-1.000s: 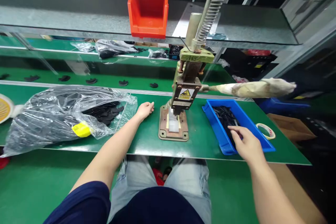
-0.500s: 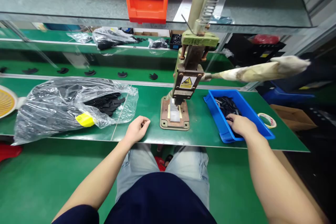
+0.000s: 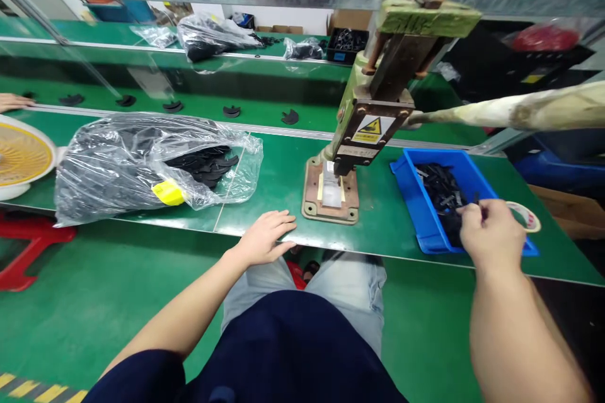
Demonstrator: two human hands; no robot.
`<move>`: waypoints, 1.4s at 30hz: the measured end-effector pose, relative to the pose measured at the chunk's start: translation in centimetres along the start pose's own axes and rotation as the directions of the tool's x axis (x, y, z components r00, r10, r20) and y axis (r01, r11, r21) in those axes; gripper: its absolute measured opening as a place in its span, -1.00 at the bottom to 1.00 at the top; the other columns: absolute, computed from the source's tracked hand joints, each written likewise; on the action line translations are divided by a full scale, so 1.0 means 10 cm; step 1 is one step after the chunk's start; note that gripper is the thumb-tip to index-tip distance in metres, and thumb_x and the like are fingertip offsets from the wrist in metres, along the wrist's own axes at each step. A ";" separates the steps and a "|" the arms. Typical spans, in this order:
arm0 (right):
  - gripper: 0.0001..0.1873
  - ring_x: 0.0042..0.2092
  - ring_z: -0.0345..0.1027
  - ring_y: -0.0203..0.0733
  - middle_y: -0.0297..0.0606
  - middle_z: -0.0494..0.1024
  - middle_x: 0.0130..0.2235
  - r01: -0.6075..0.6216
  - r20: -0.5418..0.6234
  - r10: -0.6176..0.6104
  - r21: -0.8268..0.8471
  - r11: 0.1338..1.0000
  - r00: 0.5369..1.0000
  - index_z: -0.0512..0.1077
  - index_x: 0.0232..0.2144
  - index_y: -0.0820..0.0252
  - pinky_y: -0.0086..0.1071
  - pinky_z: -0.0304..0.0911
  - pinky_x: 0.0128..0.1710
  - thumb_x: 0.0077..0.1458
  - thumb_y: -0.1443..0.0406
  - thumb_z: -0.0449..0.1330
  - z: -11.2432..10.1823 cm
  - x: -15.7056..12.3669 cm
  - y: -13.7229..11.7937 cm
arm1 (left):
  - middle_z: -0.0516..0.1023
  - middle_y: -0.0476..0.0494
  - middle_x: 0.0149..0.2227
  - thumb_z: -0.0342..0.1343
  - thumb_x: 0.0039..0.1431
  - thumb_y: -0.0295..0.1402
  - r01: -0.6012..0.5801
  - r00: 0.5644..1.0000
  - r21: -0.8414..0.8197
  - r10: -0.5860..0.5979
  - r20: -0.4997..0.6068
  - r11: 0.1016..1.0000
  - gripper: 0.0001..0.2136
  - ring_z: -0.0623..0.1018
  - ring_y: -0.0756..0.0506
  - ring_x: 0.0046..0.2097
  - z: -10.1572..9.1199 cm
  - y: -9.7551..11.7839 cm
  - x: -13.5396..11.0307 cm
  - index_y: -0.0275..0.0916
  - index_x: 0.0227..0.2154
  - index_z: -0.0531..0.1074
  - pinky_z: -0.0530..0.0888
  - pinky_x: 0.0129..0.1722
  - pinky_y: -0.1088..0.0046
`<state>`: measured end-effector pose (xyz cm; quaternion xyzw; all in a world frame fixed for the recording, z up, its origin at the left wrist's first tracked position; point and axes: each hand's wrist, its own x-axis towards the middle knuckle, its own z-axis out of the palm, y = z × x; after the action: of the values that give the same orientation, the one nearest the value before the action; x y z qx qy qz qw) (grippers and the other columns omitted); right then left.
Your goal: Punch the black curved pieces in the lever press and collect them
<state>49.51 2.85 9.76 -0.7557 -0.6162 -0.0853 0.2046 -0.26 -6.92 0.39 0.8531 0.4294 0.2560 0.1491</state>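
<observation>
My right hand point(image 3: 491, 233) is over the front right of a blue bin point(image 3: 428, 230), fingers closed on a small black part point(image 3: 476, 198). Loose black parts point(image 3: 437, 186) lie in that bin. At the bench's front edge, my left hand point(image 3: 267, 236) rests with its fingers stretched out and nothing in it. Between my hands stands a hand press point(image 3: 371, 129) with a yellow warning label; its ram is over a pale block point(image 3: 332, 191) on the base plate. To the left lies a clear plastic bag point(image 3: 118, 164) of black curved pieces point(image 3: 208, 164).
A roll of tape point(image 3: 525, 217) sits beside the bin. The press's wrapped lever point(image 3: 520, 107) sticks out to the right. Black curved pieces point(image 3: 231, 111) lie spaced along the green strip behind. Another person's hand point(image 3: 14, 101) shows at far left, near a fan point(image 3: 26, 157).
My right hand has lifted from among the bin's parts, now pinching one. My left hand has uncurled and flattened at the edge. The view has shifted, and another person's hand has appeared at left.
</observation>
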 end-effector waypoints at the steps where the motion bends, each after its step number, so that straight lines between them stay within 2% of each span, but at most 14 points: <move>1: -0.64 -0.25 0.48 0.03 0.09 0.62 -0.29 0.049 0.003 -0.050 0.073 0.996 0.999 0.41 -0.14 0.14 -0.09 0.29 -0.23 0.40 0.08 -0.08 -0.04 -0.11 -0.14 | 0.57 -0.31 0.26 0.21 0.41 -0.20 0.006 0.999 -0.025 -0.007 -0.037 1.000 -0.59 0.46 -0.35 0.39 0.00 0.02 0.04 -0.13 0.26 0.48 0.41 0.36 -0.10; 3: -0.63 -0.16 0.57 -0.07 -0.03 0.66 -0.24 0.191 0.085 -0.218 0.252 0.949 0.972 0.38 -0.10 0.12 -0.18 0.39 -0.12 0.45 0.09 -0.15 -0.10 -0.38 -0.47 | 0.59 -0.31 0.22 0.22 0.41 -0.25 0.011 0.990 -0.107 -0.026 -0.140 0.994 -0.59 0.53 -0.32 0.32 0.00 0.09 0.16 -0.11 0.27 0.46 0.48 0.30 -0.05; 4: -0.61 -0.17 0.58 -0.14 -0.12 0.66 -0.25 0.259 0.144 -0.321 0.337 0.905 0.936 0.38 -0.12 0.10 -0.24 0.41 -0.11 0.47 0.09 -0.18 -0.11 -0.51 -0.66 | 0.60 -0.31 0.20 0.22 0.41 -0.27 0.006 0.982 -0.162 -0.036 -0.187 0.987 -0.57 0.56 -0.29 0.27 -0.01 0.15 0.24 -0.11 0.29 0.44 0.51 0.27 -0.01; 8: -0.58 -0.30 0.50 -0.31 -0.34 0.60 -0.35 0.399 0.286 -0.644 0.590 0.702 0.710 0.41 -0.26 0.08 -0.40 0.37 -0.21 0.49 0.10 -0.16 -0.06 -0.90 -1.33 | 0.58 -0.31 0.16 0.22 0.41 -0.31 -0.080 0.974 -0.380 -0.009 -0.228 0.922 -0.48 0.63 -0.19 0.11 -0.11 0.45 0.55 -0.11 0.38 0.34 0.59 0.15 0.14; 11: -0.60 -0.31 0.39 -0.27 -0.30 0.54 -0.36 0.433 0.268 -0.740 0.669 0.604 0.617 0.39 -0.30 0.10 -0.35 0.28 -0.23 0.48 0.08 -0.10 -0.03 -1.03 -1.59 | 0.65 -0.25 0.05 0.21 0.43 -0.33 -0.143 0.977 -0.449 0.055 -0.204 0.882 -0.53 0.68 -0.12 -0.01 -0.17 0.62 0.67 -0.13 0.34 0.39 0.62 0.07 0.23; 16: -0.67 -0.30 0.21 -0.20 -0.25 0.47 -0.34 0.423 0.229 -0.763 0.720 0.551 0.605 0.40 -0.27 0.13 -0.26 0.11 -0.19 0.42 0.06 0.04 -0.03 -1.05 -1.65 | 0.72 -0.18 -0.13 0.24 0.41 -0.30 -0.121 0.961 -0.451 -0.010 -0.275 0.884 -0.80 0.71 -0.11 -0.12 -0.17 0.67 0.58 -0.17 0.03 0.59 0.64 -0.04 0.31; 18: -0.68 -0.32 0.15 -0.21 -0.27 0.42 -0.36 0.258 0.265 -0.747 0.825 0.504 0.610 0.40 -0.31 0.13 -0.26 0.08 -0.19 0.40 0.06 0.09 -0.04 -1.05 -1.64 | 0.72 -0.20 -0.06 0.23 0.41 -0.30 -0.105 0.965 -0.474 -0.026 -0.261 0.874 -0.72 0.71 -0.10 -0.11 -0.17 0.67 0.53 -0.14 0.13 0.56 0.65 -0.02 0.29; 20: -0.65 -0.34 0.16 -0.24 -0.31 0.40 -0.40 0.054 0.321 -0.749 0.902 0.428 0.579 0.38 -0.36 0.13 -0.28 0.10 -0.21 0.39 0.04 0.11 -0.04 -1.07 -1.64 | 0.71 -0.23 0.00 0.21 0.43 -0.30 -0.114 0.974 -0.493 -0.001 -0.227 0.862 -0.67 0.71 -0.12 -0.07 -0.19 0.67 0.52 -0.12 0.20 0.52 0.65 0.01 0.25; 24: -0.51 -0.37 0.38 -0.25 -0.36 0.41 -0.48 -0.207 0.379 -0.781 0.925 0.318 0.495 0.32 -0.43 0.11 -0.31 0.28 -0.24 0.45 -0.03 -0.05 0.05 -1.19 -1.68 | 0.73 -0.21 -0.12 0.21 0.43 -0.30 -0.124 0.981 -0.467 0.038 -0.191 0.875 -0.80 0.71 -0.13 -0.10 -0.21 0.69 0.54 -0.14 0.03 0.62 0.64 -0.04 0.25; 29: -0.45 -0.48 0.43 -0.22 -0.49 0.19 -0.62 -0.461 0.438 -0.738 0.866 0.193 0.513 0.17 -0.47 0.06 -0.29 0.38 -0.32 0.46 -0.09 -0.19 0.23 -1.38 -1.77 | 0.74 -0.17 -0.18 0.25 0.41 -0.25 -0.068 0.983 -0.430 -0.012 -0.182 0.900 -0.81 0.70 -0.09 -0.18 -0.17 0.70 0.50 -0.17 -0.03 0.65 0.62 -0.09 0.32; 33: -0.44 -0.49 0.45 -0.22 -0.49 0.21 -0.63 -0.523 0.458 -0.721 0.838 0.154 0.520 0.19 -0.49 0.07 -0.30 0.37 -0.33 0.44 -0.11 -0.12 0.29 -1.43 -1.79 | 0.74 -0.16 -0.18 0.24 0.41 -0.26 -0.047 0.985 -0.431 -0.030 -0.170 0.901 -0.82 0.70 -0.08 -0.18 -0.15 0.71 0.45 -0.17 -0.03 0.65 0.61 -0.09 0.35; 37: -0.43 -0.47 0.47 -0.21 -0.49 0.22 -0.62 -0.515 0.466 -0.718 0.839 0.174 0.517 0.20 -0.49 0.07 -0.30 0.35 -0.33 0.43 -0.13 -0.12 0.31 -1.43 -1.78 | 0.75 -0.15 -0.16 0.26 0.40 -0.28 -0.040 0.985 -0.462 -0.043 -0.168 0.886 -0.83 0.71 -0.08 -0.17 -0.18 0.73 0.43 -0.16 -0.03 0.64 0.61 -0.07 0.35; 39: -0.43 -0.46 0.46 -0.22 -0.49 0.21 -0.62 -0.485 0.468 -0.720 0.849 0.207 0.513 0.20 -0.48 0.07 -0.31 0.35 -0.33 0.43 -0.14 -0.13 0.30 -1.41 -1.77 | 0.75 -0.16 -0.13 0.25 0.41 -0.28 0.015 0.990 -0.534 -0.087 -0.109 0.845 -0.83 0.71 -0.10 -0.13 -0.20 0.75 0.43 -0.17 -0.03 0.63 0.61 -0.04 0.33; 42: -0.42 -0.44 0.45 -0.25 -0.45 0.30 -0.58 -0.390 0.466 -0.719 0.875 0.287 0.516 0.25 -0.49 0.10 -0.34 0.30 -0.33 0.42 -0.14 -0.07 0.25 -1.37 -1.79 | 0.73 -0.16 -0.19 0.22 0.43 -0.21 0.191 0.979 -0.691 -0.188 0.081 0.698 -0.83 0.70 -0.09 -0.17 -0.19 0.76 0.45 -0.20 -0.13 0.59 0.62 -0.12 0.35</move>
<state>28.85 -5.65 5.95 -0.3312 -0.6413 0.6375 0.2693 5.90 -7.68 7.00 0.6865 0.3869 0.3799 0.4845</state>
